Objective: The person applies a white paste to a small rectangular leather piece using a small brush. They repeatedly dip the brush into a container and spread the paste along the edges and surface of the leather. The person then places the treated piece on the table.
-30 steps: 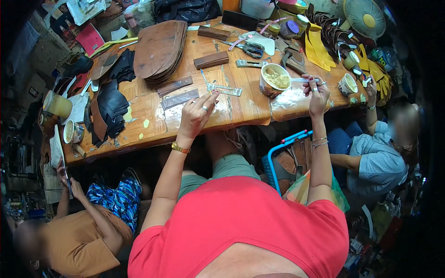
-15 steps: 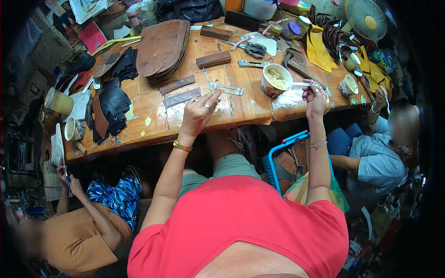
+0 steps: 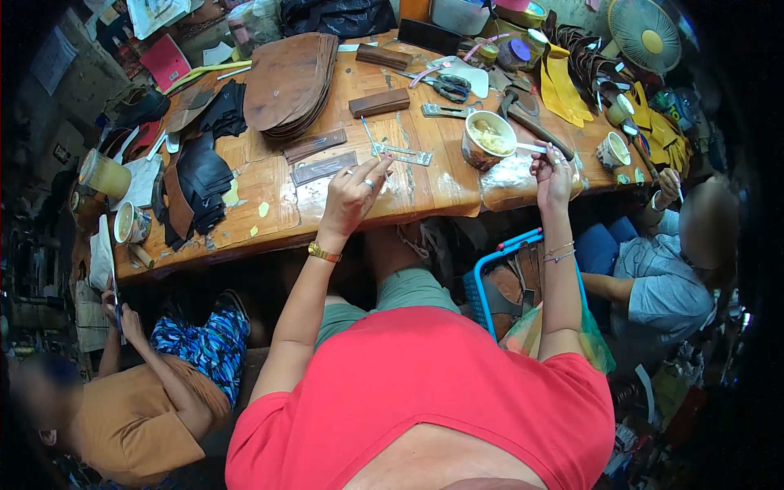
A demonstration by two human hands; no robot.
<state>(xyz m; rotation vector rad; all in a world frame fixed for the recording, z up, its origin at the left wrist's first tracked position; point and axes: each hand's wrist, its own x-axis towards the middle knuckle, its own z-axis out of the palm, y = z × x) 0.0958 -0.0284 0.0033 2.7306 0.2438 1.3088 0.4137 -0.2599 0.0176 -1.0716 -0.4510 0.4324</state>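
Observation:
My right hand pinches the handle of a white spoon. The spoon reaches into a paper cup of noodles on the wooden table. My left hand hovers over the table's near edge with its fingers curled together. A small white bit shows by those fingers; what they hold, if anything, is hidden. Just beyond its fingertips lie a thin blue stick and a slotted metal plate. Brown strips lie to its left.
A stack of brown leather pieces, black leather pieces, scissors and a hammer lie on the table. A blue basket stands below my right arm. One person sits left, another right.
My right hand and the spoon have shifted slightly. My left fingers have moved a little. The person at the right has lowered a raised hand slightly; the left person's head has moved.

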